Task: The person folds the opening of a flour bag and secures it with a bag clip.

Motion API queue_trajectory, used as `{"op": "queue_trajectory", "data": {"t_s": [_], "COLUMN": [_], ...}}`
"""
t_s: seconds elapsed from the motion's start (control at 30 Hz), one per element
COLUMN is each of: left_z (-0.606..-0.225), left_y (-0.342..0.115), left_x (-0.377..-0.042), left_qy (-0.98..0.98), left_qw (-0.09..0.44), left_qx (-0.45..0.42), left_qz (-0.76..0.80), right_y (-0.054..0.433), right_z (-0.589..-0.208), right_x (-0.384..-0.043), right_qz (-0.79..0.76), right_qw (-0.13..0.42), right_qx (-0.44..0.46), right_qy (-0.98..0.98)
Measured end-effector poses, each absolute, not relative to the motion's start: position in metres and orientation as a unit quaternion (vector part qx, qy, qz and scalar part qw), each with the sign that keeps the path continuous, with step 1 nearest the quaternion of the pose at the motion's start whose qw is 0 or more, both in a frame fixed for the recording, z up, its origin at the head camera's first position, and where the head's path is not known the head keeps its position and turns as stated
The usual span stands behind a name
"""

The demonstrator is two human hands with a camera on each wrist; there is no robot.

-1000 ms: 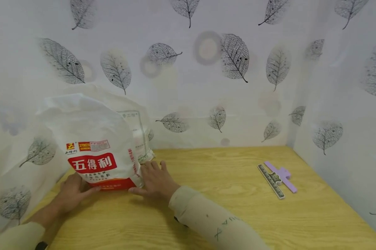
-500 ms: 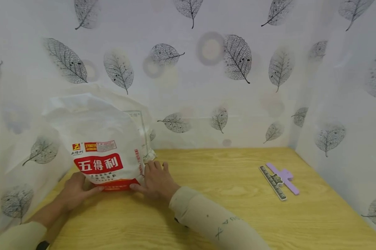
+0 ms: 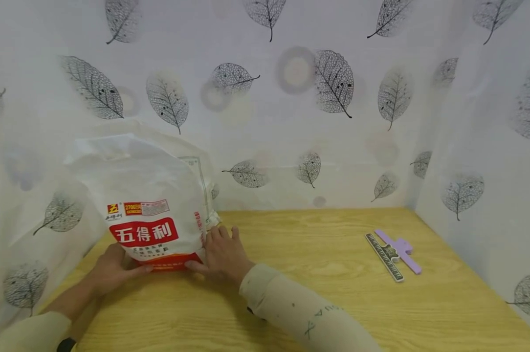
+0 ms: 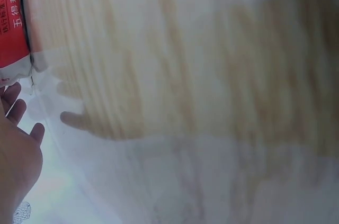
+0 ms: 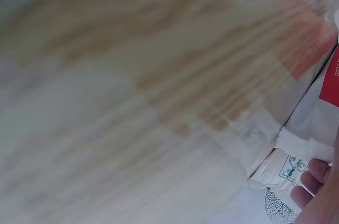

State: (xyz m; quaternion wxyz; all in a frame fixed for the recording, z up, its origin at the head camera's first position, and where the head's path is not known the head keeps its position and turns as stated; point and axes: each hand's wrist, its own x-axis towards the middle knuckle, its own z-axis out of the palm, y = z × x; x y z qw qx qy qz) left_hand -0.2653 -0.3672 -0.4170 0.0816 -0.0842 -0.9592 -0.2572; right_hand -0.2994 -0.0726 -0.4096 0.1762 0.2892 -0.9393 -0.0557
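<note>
Flour bag | red label: 五得利 | left hand, right hand: grip spread, touching lower sides

One high view and two low, close ones over the same desk.
The head camera looks forward and down from the person's side, far enough back to frame the left hand, the right hand, the white bag and the leaf-print backdrop beyond. The left wrist camera sits very near the wood, turned sideways, its hand cut by the left edge; the right wrist camera, equally near and slanted, catches its hand in the lower right corner. All three share red print on the bag and some backdrop leaves.
</note>
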Motion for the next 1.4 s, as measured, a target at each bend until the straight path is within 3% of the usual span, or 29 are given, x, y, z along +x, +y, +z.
{"op": "queue_trajectory", "data": {"t_s": [0.83, 1.4], "left_z": [-0.418, -0.416], "left_y": [-0.348, -0.335], "left_x": [-0.268, -0.269], "left_qy": [-0.954, -0.954], "left_qw": [0.129, 0.129], "left_qx": [-0.142, -0.149], "left_qz": [-0.232, -0.227], "right_y": [-0.05, -0.034], "right_z": [-0.41, -0.412], "right_x": [-0.299, -0.301], "right_qz": [-0.071, -0.069], "right_qw": [0.189, 0.211], "right_qx": [0.29, 0.296], "right_qy": [-0.936, -0.929]}}
